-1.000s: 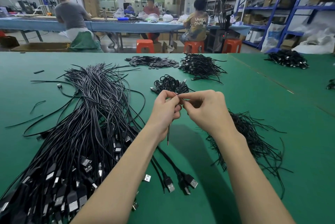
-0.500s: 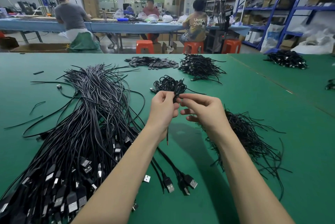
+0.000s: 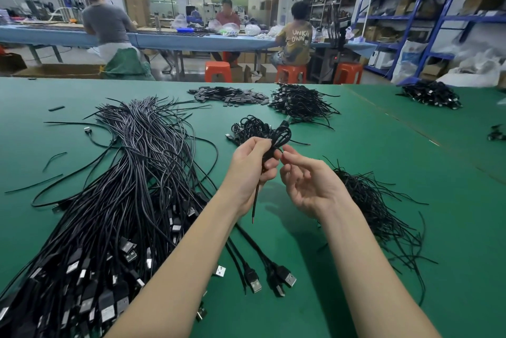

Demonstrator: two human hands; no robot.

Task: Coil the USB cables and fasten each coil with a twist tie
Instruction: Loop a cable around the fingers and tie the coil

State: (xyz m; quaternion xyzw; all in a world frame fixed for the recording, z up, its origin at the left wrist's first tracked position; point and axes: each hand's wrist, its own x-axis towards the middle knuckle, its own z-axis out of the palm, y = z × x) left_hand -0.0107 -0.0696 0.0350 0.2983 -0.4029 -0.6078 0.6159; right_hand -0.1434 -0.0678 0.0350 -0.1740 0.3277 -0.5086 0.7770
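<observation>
The coil [image 3: 276, 143], held above mid-counter [image 3: 369, 167], sits clamped at its waist in the left grip [image 3: 253, 166], while the right grip [image 3: 306, 181], fingers loosely spread, touches it, so the tying looks nearly finished and setting it on the pile [image 3: 250, 129] likely follows.

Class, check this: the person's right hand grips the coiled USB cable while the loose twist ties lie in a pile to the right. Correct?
Not quite. The head view shows the left hand gripping the coiled USB cable; the right hand is open beside it. The twist ties do lie to the right.
</observation>
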